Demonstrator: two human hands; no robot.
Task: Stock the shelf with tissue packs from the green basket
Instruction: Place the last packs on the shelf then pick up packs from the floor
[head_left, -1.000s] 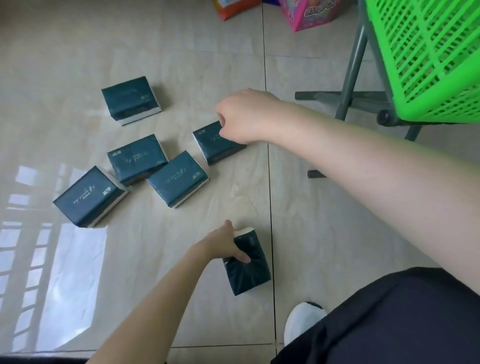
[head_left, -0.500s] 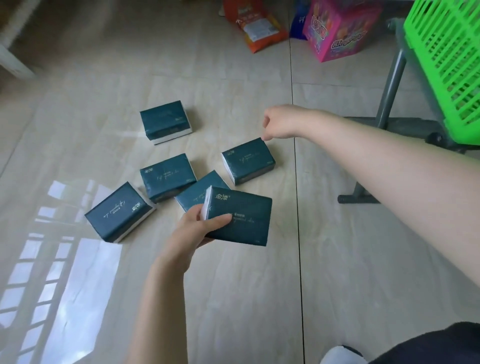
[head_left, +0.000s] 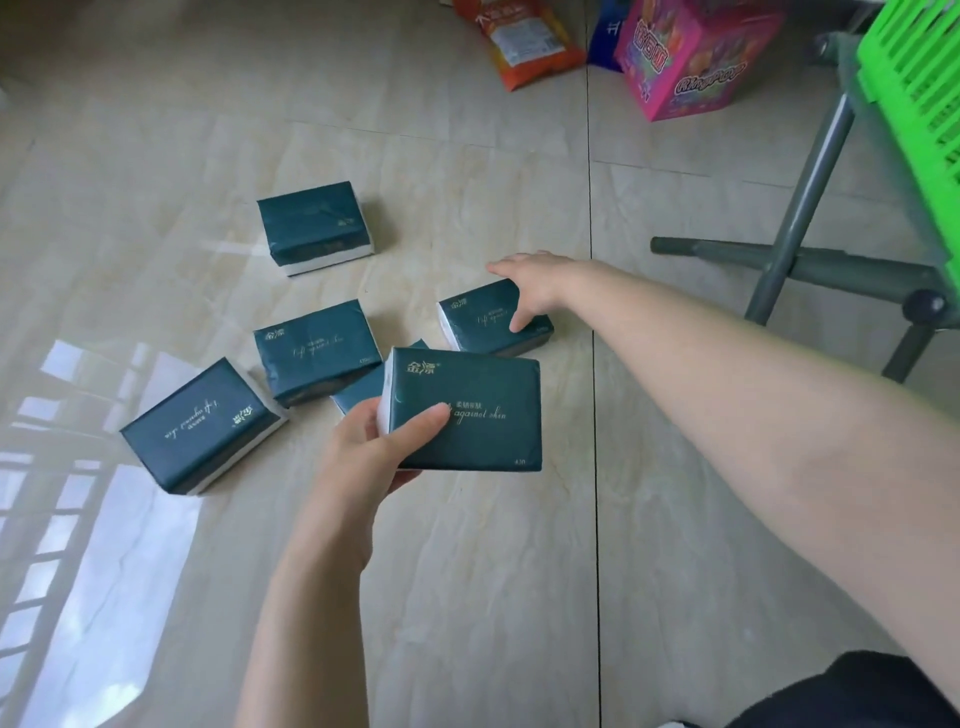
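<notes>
One tissue pack (head_left: 467, 410) gripped at its left edge by left hand (head_left: 374, 447); right hand (head_left: 535, 283), spread, touches floor pack (head_left: 483, 325)

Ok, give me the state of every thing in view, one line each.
left hand, grips the held pack.
held pack, lifted off the floor, label up.
right hand, open, thumb on the right pack.
right pack, flat on the floor.
far pack, flat on floor, untouched.
middle pack, flat, untouched.
left pack, flat, untouched.
hidden pack, mostly behind the held pack.
green basket, on its stand, contents unseen.
</notes>
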